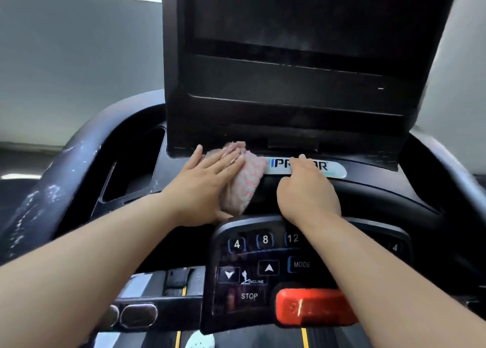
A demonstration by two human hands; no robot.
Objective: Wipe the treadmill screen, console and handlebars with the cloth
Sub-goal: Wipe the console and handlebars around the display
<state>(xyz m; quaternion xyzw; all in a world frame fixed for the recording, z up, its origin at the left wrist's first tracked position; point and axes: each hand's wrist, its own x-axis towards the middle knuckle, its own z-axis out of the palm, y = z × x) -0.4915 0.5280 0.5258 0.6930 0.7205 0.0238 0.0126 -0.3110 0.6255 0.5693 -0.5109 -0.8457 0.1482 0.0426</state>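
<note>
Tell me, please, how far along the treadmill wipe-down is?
Nothing looks clearly finished. In hand: the left hand presses the cloth onto the console below the screen. Left: the screen looks hazy, the left handlebar shows white marks.

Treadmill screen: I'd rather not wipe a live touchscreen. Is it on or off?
It looks off: the screen is dark all over, with only dull reflections and no lit figures.
</note>
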